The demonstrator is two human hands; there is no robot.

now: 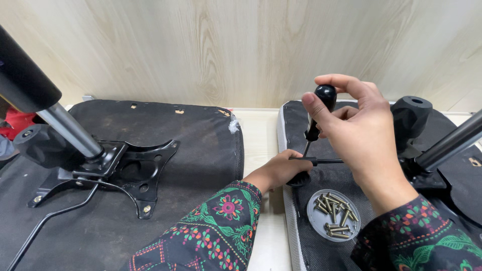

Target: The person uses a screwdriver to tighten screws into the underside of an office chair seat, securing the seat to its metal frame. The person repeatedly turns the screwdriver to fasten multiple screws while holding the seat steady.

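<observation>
We are gripping screwdriver upright by black knob, right hand closed round it, over right seat. Left hand closing on black lever there. Screw dish sitting just below.

Light was bright, even, from overhead. Shadows fell soft under right hand. Small glare sat on black screwdriver knob. Focus held sharp at centre; dark cylinder blurred, wide-angle stretched edges.
</observation>
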